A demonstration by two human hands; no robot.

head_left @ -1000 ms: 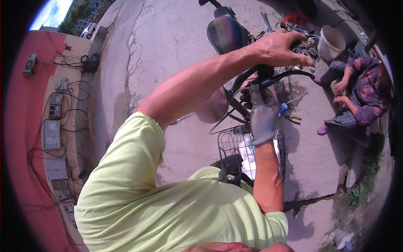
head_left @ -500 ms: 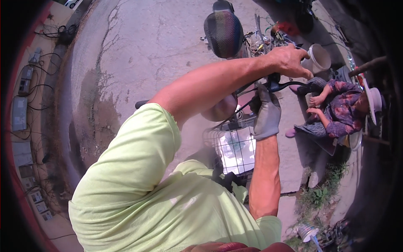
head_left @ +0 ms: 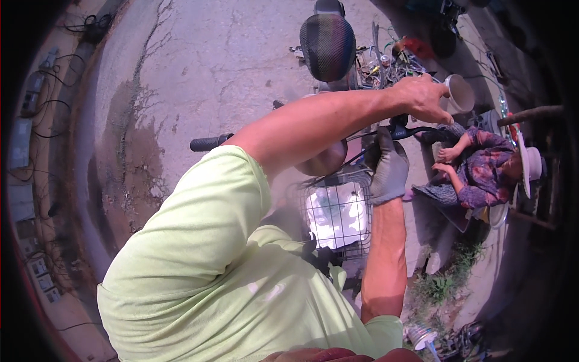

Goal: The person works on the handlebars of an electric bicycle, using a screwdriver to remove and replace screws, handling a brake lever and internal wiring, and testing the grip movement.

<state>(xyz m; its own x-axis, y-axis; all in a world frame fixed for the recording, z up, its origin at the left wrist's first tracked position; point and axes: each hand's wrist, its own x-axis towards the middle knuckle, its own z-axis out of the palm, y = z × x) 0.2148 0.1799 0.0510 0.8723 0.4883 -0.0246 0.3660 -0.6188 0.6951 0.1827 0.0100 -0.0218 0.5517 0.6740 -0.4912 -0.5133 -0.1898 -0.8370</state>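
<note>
Near the lever (head_left: 416,131), a basket (head_left: 360,178) holds white material (head_left: 336,211).

My left arm (head_left: 319,123) hides the middle of the handlebar (head_left: 208,143). Some fingertips of my gloved right hand (head_left: 389,172) tuck out of sight. Past my left fingers (head_left: 429,85), the bits in the pile (head_left: 392,67) look too tiny to name.

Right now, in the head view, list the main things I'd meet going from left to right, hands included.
Grey wall boxes → black handlebar grip → dark mesh-covered saddle → gloved right hand → bare left hand → pale bucket → seated person's brimmed hat.
</note>
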